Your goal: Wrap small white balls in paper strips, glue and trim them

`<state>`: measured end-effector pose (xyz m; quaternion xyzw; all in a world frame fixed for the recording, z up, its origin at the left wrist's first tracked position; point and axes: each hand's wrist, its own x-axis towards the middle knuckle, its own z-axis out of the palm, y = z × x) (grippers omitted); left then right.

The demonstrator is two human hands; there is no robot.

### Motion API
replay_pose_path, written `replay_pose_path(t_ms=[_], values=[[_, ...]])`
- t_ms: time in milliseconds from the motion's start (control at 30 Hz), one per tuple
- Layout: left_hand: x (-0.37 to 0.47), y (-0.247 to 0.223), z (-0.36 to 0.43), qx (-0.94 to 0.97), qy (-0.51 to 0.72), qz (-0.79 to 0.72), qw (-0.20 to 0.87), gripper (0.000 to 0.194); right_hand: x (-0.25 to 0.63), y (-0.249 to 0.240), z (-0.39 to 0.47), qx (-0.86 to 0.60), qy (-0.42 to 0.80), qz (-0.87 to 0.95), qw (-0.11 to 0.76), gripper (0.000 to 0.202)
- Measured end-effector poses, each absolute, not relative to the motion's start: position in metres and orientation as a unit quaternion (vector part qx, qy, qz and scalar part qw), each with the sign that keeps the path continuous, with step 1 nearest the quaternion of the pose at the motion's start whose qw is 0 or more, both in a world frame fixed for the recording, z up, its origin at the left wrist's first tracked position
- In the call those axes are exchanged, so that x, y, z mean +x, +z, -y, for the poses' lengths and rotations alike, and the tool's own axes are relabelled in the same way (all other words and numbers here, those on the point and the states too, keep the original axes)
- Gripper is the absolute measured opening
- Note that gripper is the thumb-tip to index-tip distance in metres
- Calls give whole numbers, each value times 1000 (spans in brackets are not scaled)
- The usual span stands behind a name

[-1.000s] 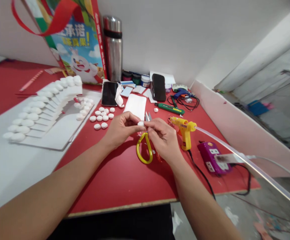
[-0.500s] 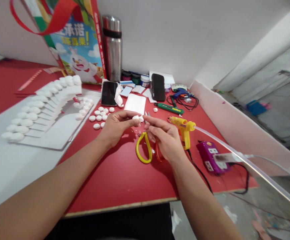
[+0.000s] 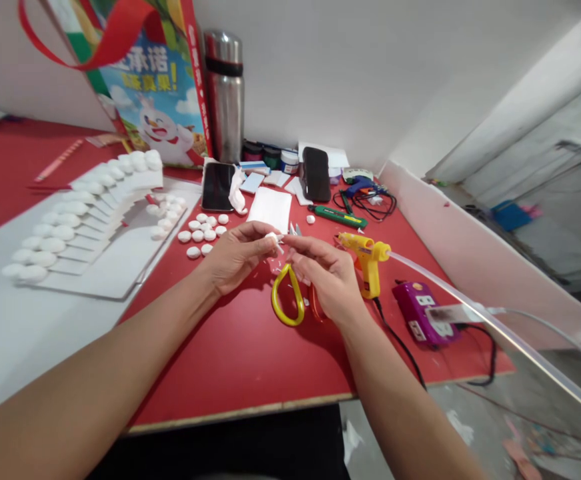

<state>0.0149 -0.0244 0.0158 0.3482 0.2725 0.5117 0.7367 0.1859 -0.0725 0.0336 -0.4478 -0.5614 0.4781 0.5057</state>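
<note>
Between the thumb and fingers of my left hand (image 3: 235, 257) is a small rounded white piece (image 3: 271, 238). My right hand (image 3: 327, 270) is closed close to its right side, fingertips bunched; a thin white strip shows between the two hands, and what the right fingers pinch is too small to make out. Beneath my right hand lie scissors (image 3: 276, 301) with one yellow and one red handle, partly covered by the hand. Several similar white rounded pieces (image 3: 198, 236) lie on the red table left of my left hand.
A curved white card structure (image 3: 103, 233) edged with white pieces stands at left. Behind are a steel flask (image 3: 227, 113), a printed bag (image 3: 165, 100) and phones (image 3: 316, 175). At right are a yellow glue gun (image 3: 370, 263), green cutter (image 3: 337, 217) and purple power strip (image 3: 415, 310).
The white piece has turned in my left fingers, and a thin strip now shows beside it. My right fingertips have shifted slightly down and back from it.
</note>
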Motion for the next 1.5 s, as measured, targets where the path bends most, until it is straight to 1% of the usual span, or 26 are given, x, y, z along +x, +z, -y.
replay_pose_path(t_ms=[167,300,433,567,700,800,1000,1067,1133,1200,1233,1300,1367,1433,1500], values=[[15,16,25,362,499,-271,740,25,185,37,73,-446,468,568,509,29],[16,14,25,373,500,-285,728,25,183,37,72,-488,410,585,502,22],[17,12,27,415,474,-288,722,24,182,30,70,-513,347,596,511,17],[17,13,28,423,461,-285,726,22,182,27,71,-523,290,623,504,11],[14,15,28,407,445,-282,747,22,183,32,71,-533,258,636,495,7],[12,16,28,395,429,-272,766,22,184,36,71,-537,267,627,497,10],[11,16,26,373,391,-267,798,23,185,36,68,-529,340,594,502,15],[10,14,25,358,385,-265,808,23,186,37,69,-531,344,589,502,16],[10,13,25,345,385,-263,815,24,188,42,74,-543,319,592,503,18],[9,12,24,330,392,-259,819,26,195,49,85,-567,241,622,483,20],[9,11,23,322,397,-255,820,26,200,54,93,-578,182,656,450,21],[9,11,23,308,407,-246,824,24,215,60,113,-607,51,714,345,24],[9,11,22,295,413,-238,828,22,234,62,133,-653,-49,705,272,26],[9,12,22,285,413,-233,833,21,254,58,146,-703,-111,671,207,31],[8,12,22,280,407,-228,839,21,272,51,149,-744,-130,630,181,33]])
